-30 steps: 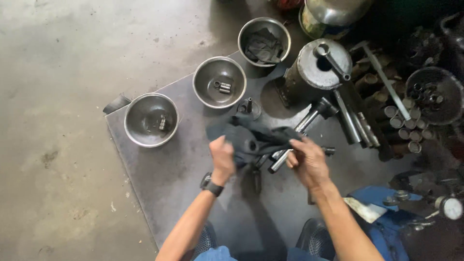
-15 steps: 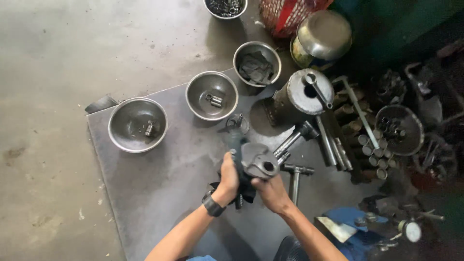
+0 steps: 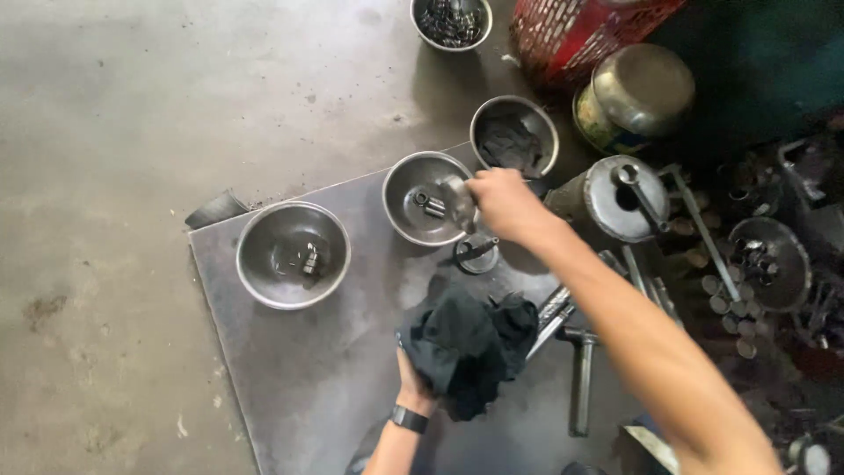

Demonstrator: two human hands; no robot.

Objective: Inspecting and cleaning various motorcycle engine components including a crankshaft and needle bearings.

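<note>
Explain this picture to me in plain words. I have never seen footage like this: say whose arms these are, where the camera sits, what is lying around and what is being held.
There is no machine here. A person works with bare hands, and the one camera is worn on their head, looking down, so the arms come in from the bottom of the picture.

The left hand, with a dark wristband, grips a bunched black rag over a grey metal sheet laid on a concrete floor. The right hand reaches out to the middle steel bowl and holds a small shiny metal part at its rim.

On the sheet stands another steel bowl with a few small parts in it. A third bowl holds dark cloth. To the right are a metal can, metal rods and tools, and a red basket.
</note>
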